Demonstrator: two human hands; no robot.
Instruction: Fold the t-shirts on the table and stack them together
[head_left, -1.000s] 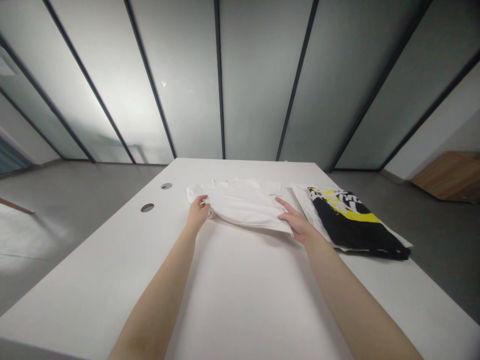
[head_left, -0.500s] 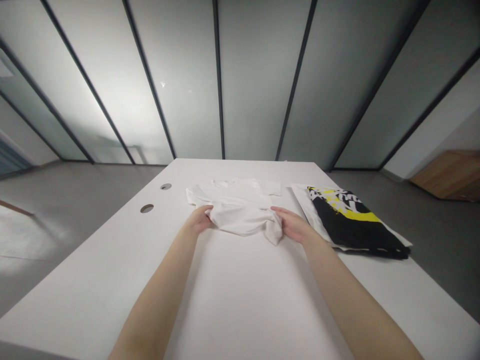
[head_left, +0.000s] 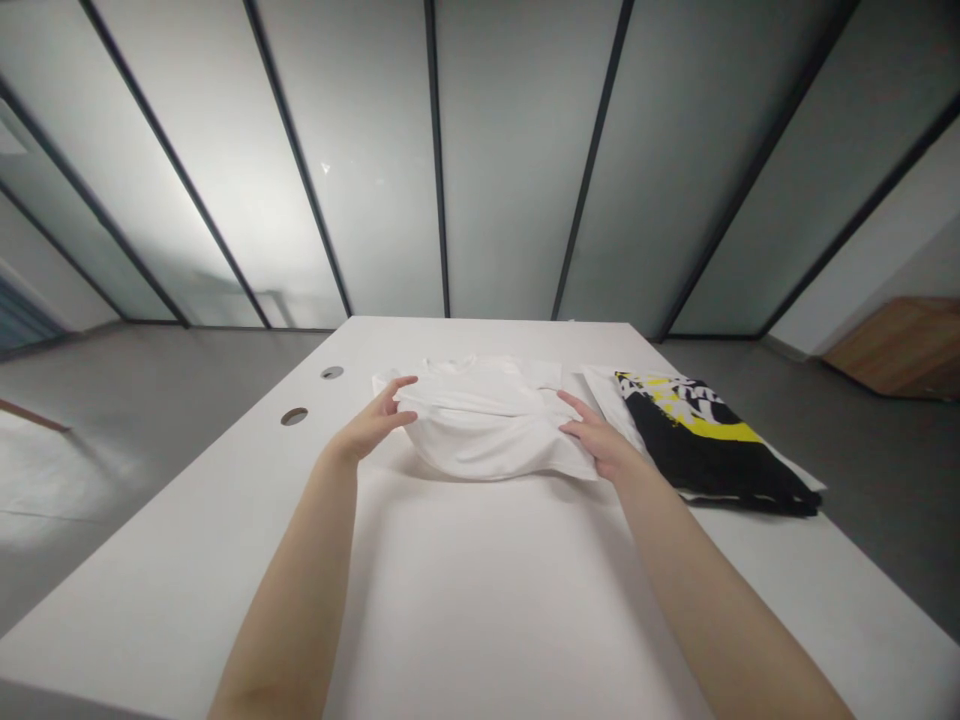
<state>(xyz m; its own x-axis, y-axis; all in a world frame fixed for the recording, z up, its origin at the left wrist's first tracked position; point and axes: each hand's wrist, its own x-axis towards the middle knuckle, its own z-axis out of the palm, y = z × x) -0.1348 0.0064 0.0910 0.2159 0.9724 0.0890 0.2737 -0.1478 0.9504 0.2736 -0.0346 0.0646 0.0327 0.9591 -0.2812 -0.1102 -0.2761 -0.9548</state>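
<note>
A white T-shirt (head_left: 487,430) lies in the middle of the white table, its neckline at the far side and a loose fold across its front. The near hem bulges toward me, with a shadow below it. At the shirt's left edge is my left hand (head_left: 371,420), thumb and forefinger spread apart on or just over the cloth. On the opposite edge, my right hand (head_left: 600,435) also has its thumb and forefinger apart, touching or very close to the fabric. Fingers under the cloth, if any, are hidden.
Right of the shirt, a black, white and yellow folded garment (head_left: 705,450) lies on a white piece (head_left: 607,395). Two round holes, a nearer hole (head_left: 294,417) and a farther one, pierce the white table (head_left: 480,600) at left. Frosted glass panels (head_left: 517,160) stand behind.
My fingers have opened from their pinch on the shirt, and both hands have moved outward, the left one more. The bunched near part of the shirt has spread wider and smoother.
</note>
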